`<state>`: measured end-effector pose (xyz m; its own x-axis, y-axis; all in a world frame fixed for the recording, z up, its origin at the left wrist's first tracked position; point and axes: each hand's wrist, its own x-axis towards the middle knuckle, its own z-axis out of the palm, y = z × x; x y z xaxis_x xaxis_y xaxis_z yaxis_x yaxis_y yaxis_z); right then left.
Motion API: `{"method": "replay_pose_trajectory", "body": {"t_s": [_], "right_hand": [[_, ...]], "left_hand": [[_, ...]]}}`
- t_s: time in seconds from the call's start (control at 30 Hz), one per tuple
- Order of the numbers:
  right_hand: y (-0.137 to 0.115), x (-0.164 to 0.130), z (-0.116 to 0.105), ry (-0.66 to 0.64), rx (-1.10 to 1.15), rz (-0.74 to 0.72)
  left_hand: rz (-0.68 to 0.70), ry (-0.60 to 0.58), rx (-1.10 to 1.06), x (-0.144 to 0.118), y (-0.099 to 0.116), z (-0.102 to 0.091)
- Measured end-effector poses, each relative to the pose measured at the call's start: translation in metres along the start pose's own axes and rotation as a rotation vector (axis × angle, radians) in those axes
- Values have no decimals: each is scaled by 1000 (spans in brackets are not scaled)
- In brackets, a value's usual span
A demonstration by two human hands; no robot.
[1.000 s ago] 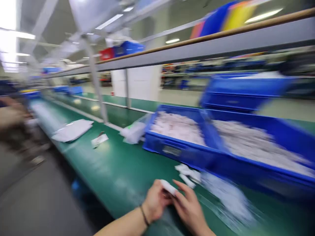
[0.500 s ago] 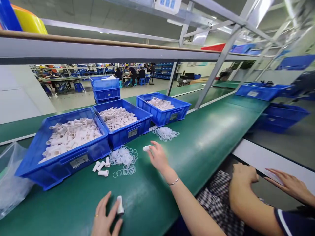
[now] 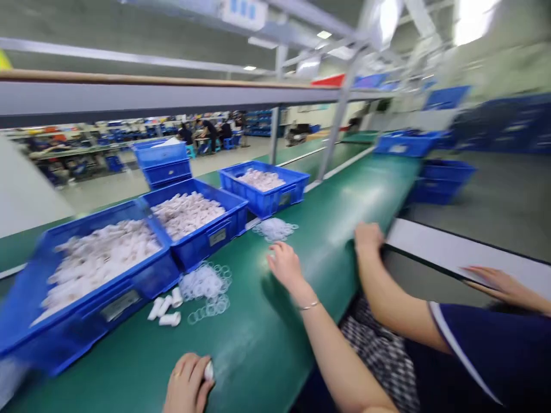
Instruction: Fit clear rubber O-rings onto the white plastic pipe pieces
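Head view, left hand: the left hand [image 3: 186,383] rests at the near edge of the green desk [image 3: 267,350], fingers curled tight round a white tube [image 3: 209,370].
Right hand: the right hand [image 3: 284,265] lies farther out on the desk, fingers loosely bent; blur hides whether they pinch anything.
Around them: a heap of clear rings [image 3: 205,284] and loose tubes [image 3: 166,308] lie between the hands, just before a blue crate [image 3: 129,293] of white parts.
Neighbour: a co-worker's hand [image 3: 368,238] grips the desk edge.
Step in hand: apparently one tube held, no ring on it.
Next move calls for: probably a short, precise reach to the rings.
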<state>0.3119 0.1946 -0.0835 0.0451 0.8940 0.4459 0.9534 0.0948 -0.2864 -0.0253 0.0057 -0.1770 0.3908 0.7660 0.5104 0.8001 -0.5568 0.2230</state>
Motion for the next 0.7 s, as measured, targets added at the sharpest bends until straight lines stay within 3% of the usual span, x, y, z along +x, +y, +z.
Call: {"method": "replay_pose_trajectory", "body": {"t_s": [0.13, 0.27, 0.43, 0.57, 0.7], "right_hand": [[-41, -7, 20, 12, 232, -351], [-98, -19, 32, -190, 350, -653], [-145, -22, 44, -243, 215, -779], [-150, -18, 56, -220, 130, -766], [-151, -27, 61, -194, 221, -759]], "left_hand": [[-510, -18, -207, 5, 23, -24], [-784, 96, -392, 6, 24, -35], [-939, 224, -538, 5, 20, -44], [-974, 252, -570, 6, 23, -46], [-963, 257, -607, 7, 23, -44]]}}
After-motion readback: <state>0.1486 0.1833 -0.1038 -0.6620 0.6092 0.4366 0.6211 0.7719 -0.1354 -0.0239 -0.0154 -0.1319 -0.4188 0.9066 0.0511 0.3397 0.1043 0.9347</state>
